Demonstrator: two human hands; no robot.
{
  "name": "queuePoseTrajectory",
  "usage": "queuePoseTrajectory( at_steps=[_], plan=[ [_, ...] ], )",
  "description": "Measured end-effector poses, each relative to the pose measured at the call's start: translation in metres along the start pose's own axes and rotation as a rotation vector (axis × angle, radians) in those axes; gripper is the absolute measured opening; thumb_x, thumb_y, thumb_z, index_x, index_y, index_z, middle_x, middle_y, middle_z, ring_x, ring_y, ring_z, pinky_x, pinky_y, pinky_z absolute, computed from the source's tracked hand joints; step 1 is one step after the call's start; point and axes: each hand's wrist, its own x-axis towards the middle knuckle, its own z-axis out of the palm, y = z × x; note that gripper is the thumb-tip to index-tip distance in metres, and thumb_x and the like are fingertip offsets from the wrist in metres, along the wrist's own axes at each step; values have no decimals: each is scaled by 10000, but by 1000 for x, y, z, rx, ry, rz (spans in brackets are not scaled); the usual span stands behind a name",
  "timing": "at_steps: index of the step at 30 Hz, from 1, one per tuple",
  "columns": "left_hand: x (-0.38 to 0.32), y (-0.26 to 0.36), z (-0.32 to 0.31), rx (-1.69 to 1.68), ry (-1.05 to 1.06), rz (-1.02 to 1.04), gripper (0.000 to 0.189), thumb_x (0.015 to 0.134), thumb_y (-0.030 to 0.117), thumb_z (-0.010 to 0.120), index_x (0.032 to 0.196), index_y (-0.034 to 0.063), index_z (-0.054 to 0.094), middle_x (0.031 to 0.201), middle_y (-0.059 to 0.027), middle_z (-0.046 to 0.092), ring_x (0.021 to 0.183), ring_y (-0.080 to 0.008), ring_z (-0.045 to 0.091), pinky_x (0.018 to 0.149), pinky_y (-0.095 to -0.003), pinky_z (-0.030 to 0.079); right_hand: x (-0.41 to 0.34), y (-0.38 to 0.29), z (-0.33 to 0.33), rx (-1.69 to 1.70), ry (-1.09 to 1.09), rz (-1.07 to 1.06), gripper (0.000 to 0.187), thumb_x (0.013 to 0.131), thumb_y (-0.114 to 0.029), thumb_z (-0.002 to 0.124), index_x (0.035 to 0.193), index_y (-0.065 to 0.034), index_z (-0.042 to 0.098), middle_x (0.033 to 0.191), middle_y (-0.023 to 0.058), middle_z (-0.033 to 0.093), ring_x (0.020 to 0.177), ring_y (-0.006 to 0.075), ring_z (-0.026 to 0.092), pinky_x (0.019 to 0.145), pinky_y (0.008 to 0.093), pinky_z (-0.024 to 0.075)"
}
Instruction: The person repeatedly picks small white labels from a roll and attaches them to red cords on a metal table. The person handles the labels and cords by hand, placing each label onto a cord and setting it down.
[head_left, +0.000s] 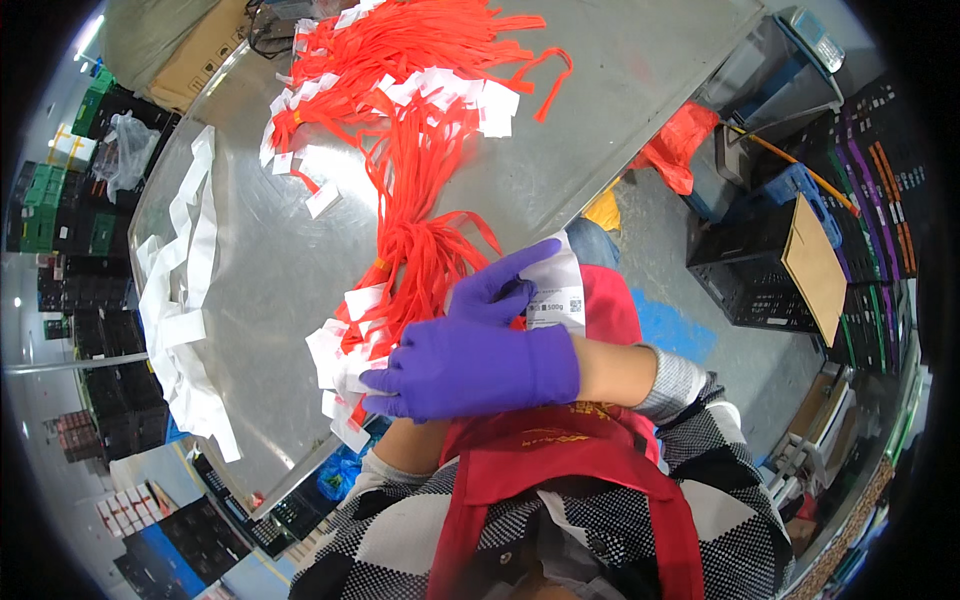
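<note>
My left hand (491, 292), in a purple glove, holds a white printed label (556, 296) at the table's near edge, one finger stretched along its top. My right hand (472, 367), gloved alike, crosses over the left wrist. Its fingertips lie at white paper tags (330, 360) on the near end of a bundle of orange-red ribbons (409, 195); whether they grip a tag is hidden. An orange band (382, 267) ties this bundle. Farther back lies a second pile of orange-red ribbons (420, 45), also with white tags.
The metal table (292, 255) carries a crumpled white strip (180, 300) on its left side. A cardboard box (199, 56) stands past the far left corner. On the right are a black crate (742, 277), a scale display (814, 37) and a red plastic bag (679, 146).
</note>
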Motion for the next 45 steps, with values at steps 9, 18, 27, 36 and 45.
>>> queuePoseTrajectory(
  at_steps=[9,18,27,36,45],
  plan=[
    [-27,7,-25,-277,205,60,400,841,-80,549,1212,-25,687,976,-70,706,851,-110,640,777,-257,519,-18,206,-82,-341,509,1057,295,817,-364,788,896,-85,734,829,88,722,736,227,677,692,363,526],
    [-21,16,-25,-296,204,118,348,867,-50,535,1183,-29,680,1151,-102,698,1049,-162,642,947,-297,493,-26,227,-57,-179,691,1093,234,767,-292,782,873,-89,736,796,84,721,729,246,691,689,366,529],
    [-4,8,-24,-152,230,103,601,832,-81,638,1413,32,538,1167,-28,568,1004,-96,534,878,-257,450,-57,130,-83,584,1106,945,144,951,-57,627,1075,17,630,889,74,712,766,144,718,666,254,505],
    [-7,1,-23,-160,245,52,332,887,-2,675,1218,23,692,928,11,672,812,-43,566,723,-198,471,-64,80,-79,415,852,885,175,945,18,599,1118,2,612,959,81,703,782,119,678,725,244,505],
    [-9,11,-23,-203,272,-52,283,888,20,692,1169,-12,702,934,-43,717,804,-74,622,730,-234,513,-49,50,-76,810,884,916,183,949,-30,632,1132,-16,641,917,62,717,760,113,670,695,248,531]
  ],
)
